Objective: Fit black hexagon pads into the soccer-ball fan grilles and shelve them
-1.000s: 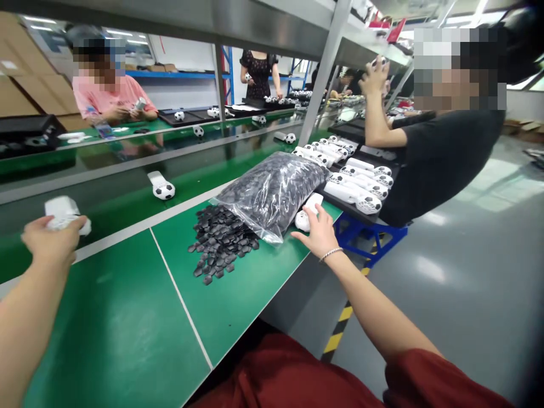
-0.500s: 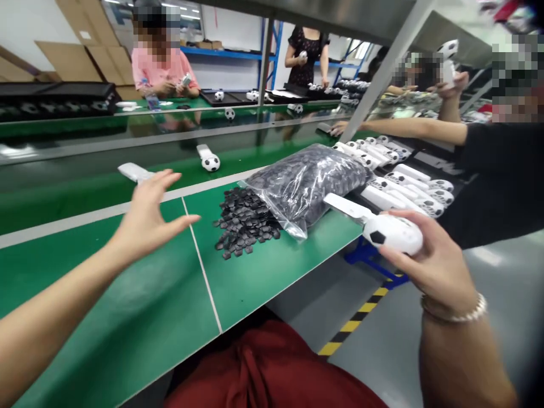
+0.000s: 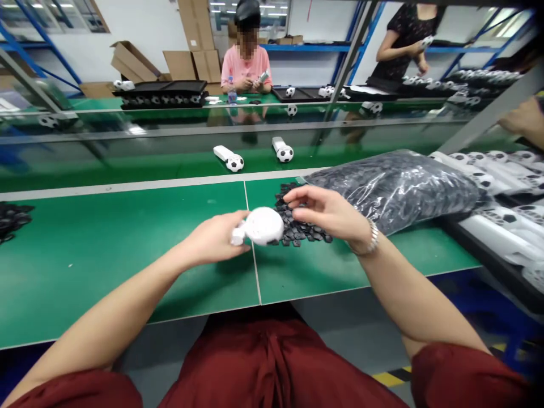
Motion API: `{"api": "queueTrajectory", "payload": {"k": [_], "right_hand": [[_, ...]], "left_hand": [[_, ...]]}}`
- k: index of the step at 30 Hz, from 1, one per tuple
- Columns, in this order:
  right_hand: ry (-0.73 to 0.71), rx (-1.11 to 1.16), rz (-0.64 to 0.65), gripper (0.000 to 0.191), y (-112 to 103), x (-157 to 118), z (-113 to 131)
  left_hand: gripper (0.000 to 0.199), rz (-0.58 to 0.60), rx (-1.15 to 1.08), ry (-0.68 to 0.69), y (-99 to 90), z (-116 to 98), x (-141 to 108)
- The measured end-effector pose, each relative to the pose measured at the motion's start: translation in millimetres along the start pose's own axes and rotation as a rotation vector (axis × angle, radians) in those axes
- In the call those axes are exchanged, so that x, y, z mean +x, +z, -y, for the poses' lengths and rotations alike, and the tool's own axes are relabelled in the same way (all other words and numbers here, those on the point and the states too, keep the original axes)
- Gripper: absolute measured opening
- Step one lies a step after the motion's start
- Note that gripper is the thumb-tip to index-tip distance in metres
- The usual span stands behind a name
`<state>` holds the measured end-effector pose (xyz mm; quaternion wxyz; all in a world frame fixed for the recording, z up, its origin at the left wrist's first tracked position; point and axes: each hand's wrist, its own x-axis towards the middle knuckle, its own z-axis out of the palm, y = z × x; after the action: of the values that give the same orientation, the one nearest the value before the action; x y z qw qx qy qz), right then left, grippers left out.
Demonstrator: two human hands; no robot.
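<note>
My left hand (image 3: 212,239) is closed round the handle of a white device with a football-shaped head (image 3: 265,225), held above the green worktop. The round head points right and shows its mostly plain white side. My right hand (image 3: 334,214) is over a pile of small flat black pieces (image 3: 300,231), just right of the device and apart from it. Its fingers are loosely curled, with a gap between thumb and forefinger, and nothing shows in them. A clear plastic bag (image 3: 412,187) full of the same black pieces lies right behind that hand.
Two similar devices, one at the left (image 3: 229,158) and one at the right (image 3: 283,150), lie on the dark green belt beyond the worktop edge. More black pieces (image 3: 13,220) are at far left. Black trays of devices (image 3: 505,226) stand at right. Co-workers (image 3: 246,65) sit or stand across the line.
The view has swung left. The device has gone from my right hand into my left. My right hand, now without it, has come over the black pieces.
</note>
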<state>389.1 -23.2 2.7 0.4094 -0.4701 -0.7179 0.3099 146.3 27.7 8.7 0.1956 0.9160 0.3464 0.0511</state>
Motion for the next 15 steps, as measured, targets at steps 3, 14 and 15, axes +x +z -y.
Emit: {"api": "queueTrajectory", "payload": {"k": [3,14,15], "right_hand": [[0.052,-0.441,-0.071,0.014,11,37,-32],[0.077,-0.886,0.255,0.017,44,63,-77],[0.082,-0.886,0.26,0.016,44,64,-78]], "left_hand": [[0.056,-0.089,0.148,-0.25,8.0,23,7],[0.071,-0.068,0.436,-0.252,45.0,29,19],[0.072,-0.067,0.446,-0.245,45.7,28,19]]}}
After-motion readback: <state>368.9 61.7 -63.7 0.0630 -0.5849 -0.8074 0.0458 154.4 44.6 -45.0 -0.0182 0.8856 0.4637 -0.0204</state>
